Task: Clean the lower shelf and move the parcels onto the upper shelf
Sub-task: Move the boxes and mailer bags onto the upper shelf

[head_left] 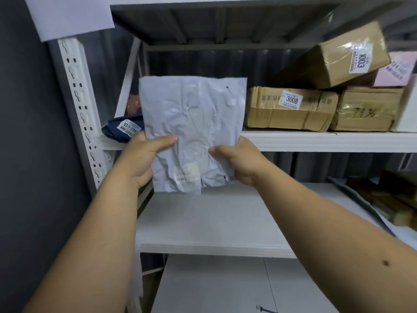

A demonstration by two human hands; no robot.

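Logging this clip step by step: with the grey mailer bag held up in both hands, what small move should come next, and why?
Probably push the grey bag forward onto the upper shelf. The left hand and right hand hold it upright just ahead of the gap between the dark blue parcel and the box labelled 3008, while the lower shelf looks bare there.

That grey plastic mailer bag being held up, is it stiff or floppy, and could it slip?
The grey mailer bag looks soft: it is creased all over and bunches where the left hand and right hand pinch its lower edge. It stands upright, so probably light. Its glossy film may be slippery.
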